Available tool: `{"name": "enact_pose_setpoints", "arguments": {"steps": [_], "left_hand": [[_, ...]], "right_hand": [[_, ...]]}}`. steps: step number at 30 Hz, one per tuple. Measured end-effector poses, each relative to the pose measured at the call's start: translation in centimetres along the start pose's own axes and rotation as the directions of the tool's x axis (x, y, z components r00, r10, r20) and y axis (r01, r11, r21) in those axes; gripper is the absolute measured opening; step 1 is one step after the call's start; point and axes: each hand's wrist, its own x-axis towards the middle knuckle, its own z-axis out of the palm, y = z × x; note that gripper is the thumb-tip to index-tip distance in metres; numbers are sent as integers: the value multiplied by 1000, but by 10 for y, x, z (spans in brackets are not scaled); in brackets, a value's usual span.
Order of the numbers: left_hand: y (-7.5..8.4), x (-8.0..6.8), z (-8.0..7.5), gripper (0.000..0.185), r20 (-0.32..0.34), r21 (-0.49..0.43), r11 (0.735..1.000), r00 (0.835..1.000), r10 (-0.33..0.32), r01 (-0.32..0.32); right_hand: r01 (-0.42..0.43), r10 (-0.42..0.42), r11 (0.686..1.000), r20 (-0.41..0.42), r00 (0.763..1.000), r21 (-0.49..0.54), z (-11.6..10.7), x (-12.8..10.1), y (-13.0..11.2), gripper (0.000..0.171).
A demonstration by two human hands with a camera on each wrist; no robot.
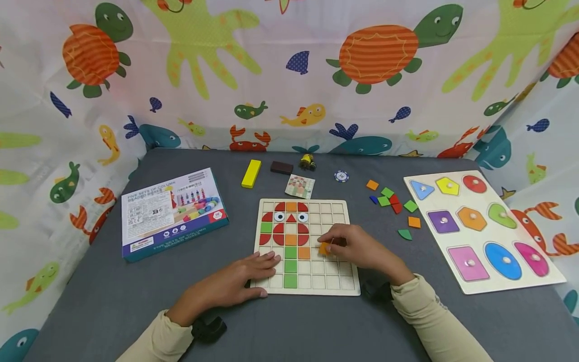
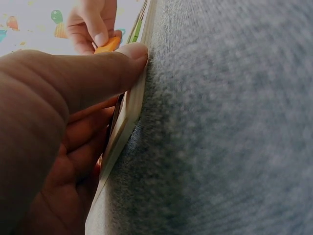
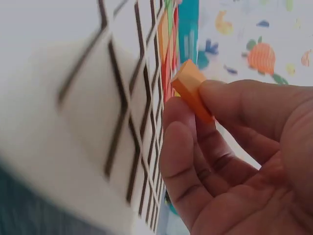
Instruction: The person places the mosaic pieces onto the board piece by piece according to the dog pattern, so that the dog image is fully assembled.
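Note:
A wooden grid board (image 1: 334,285) lies on the grey table, with red, orange and green tiles set in a figure on its left half. My right hand (image 1: 357,247) pinches an orange square tile (image 1: 324,248) just above the board's middle cells; the same orange tile (image 3: 191,90) shows between thumb and fingers in the right wrist view, and the tile (image 2: 107,45) is also visible in the left wrist view. My left hand (image 1: 244,277) lies flat on the board's lower left corner, its thumb (image 2: 98,68) along the board's edge (image 2: 124,127).
Loose orange, green, red and blue tiles (image 1: 392,201) lie right of the board. A shape peg puzzle (image 1: 461,279) sits at the far right, a boxed toy (image 1: 172,213) at the left. A yellow block (image 1: 251,173), a dark block (image 1: 282,167), a pattern card (image 1: 300,186) and a chip (image 1: 341,176) lie behind.

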Motion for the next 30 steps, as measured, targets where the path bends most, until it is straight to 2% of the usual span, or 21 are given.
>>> {"name": "enact_pose_setpoints", "arguments": {"steps": [5,9,17,21,25,28,30], "left_hand": [[0,0,0,56,4,1,1000,1000,-10,10],[0,0,1,56,-1,7,1000,1000,-11,11],[1,0,-1,55,2,1,1000,1000,-12,12],[1,0,-1,55,3,2,1000,1000,-10,10],[1,0,-2,54,2,6,1000,1000,-8,8],[2,0,-2,55,6,6,1000,1000,-12,12],[2,0,-2,55,10,3,1000,1000,-16,16]], "right_hand": [[5,-9,998,67,998,62,16,6,-11,21],[-6,-2,998,111,994,69,28,11,-21,19],[59,-49,992,89,995,-114,42,18,-30,14],[46,-26,985,120,992,-163,42,18,-34,14],[51,-30,987,136,990,-153,37,18,-32,15],[28,-17,993,100,995,-116,26,18,-24,16],[0,5,995,49,999,-103,16,17,-16,17]]}}
